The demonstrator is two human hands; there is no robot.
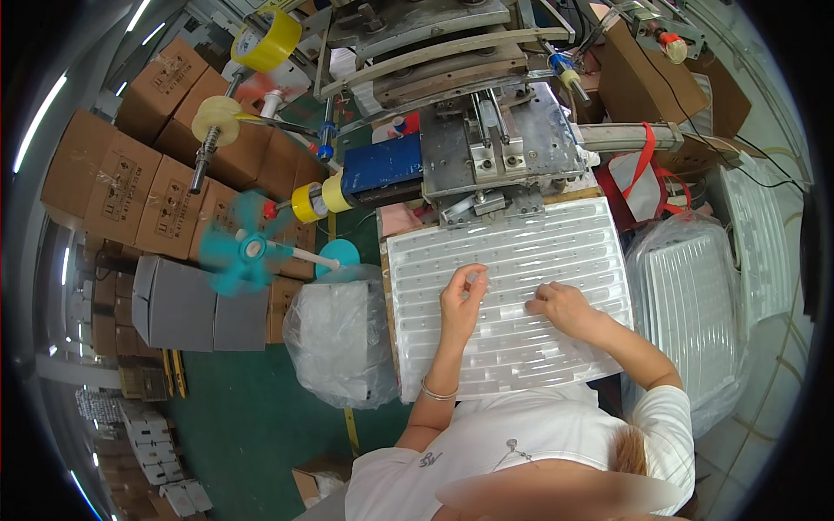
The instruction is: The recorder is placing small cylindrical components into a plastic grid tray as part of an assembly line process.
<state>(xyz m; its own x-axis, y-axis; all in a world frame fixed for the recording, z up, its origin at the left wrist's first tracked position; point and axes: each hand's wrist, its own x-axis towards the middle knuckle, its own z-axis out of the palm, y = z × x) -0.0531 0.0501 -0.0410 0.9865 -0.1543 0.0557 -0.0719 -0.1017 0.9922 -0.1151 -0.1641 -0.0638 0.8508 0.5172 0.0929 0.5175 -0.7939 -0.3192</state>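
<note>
In front of me lies a wide, pale translucent plastic tray (530,352) with ridged rows running across it. My left hand (460,300) is raised over its middle, thumb and fingers curled together at the tips. Anything between those fingertips is too small to make out. To the right, my right hand (565,309) hangs low over the rows with its fingers bent and drawn together, the tips at or just above the ridges. What they pinch, if anything, is hidden. A metal press-like machine (512,143) stands just beyond the tray's far edge.
Bagged stacked ridged trays (691,295) stand at the right. A wrapped white bundle (339,334) and a turquoise fan (252,247) with blurred blades are at the left. Cardboard boxes (117,187) are piled farther left. Yellow tape rolls (269,42) hang on rods near the machine.
</note>
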